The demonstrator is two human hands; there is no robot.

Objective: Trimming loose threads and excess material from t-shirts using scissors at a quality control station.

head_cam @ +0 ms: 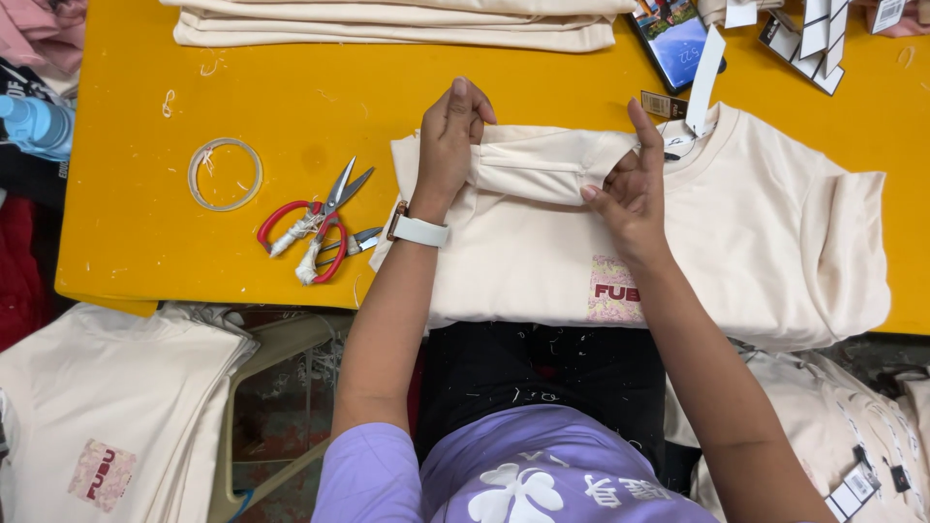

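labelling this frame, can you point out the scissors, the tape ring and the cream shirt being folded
scissors [325,221]: head view, on the pivot where the blades meet the red handles
tape ring [225,174]: head view, on the ring's right edge
cream shirt [775,242]: head view, on the bare chest panel right of the hands

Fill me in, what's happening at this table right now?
A person is working a cream T-shirt lying on a yellow table. The left hand presses down a folded-over sleeve, and the right hand pinches the fabric beside it near the collar. A hang tag sits at the neckline. Red-handled scissors and a tape ring lie to the left. Folded cream shirts are stacked at the far edge.
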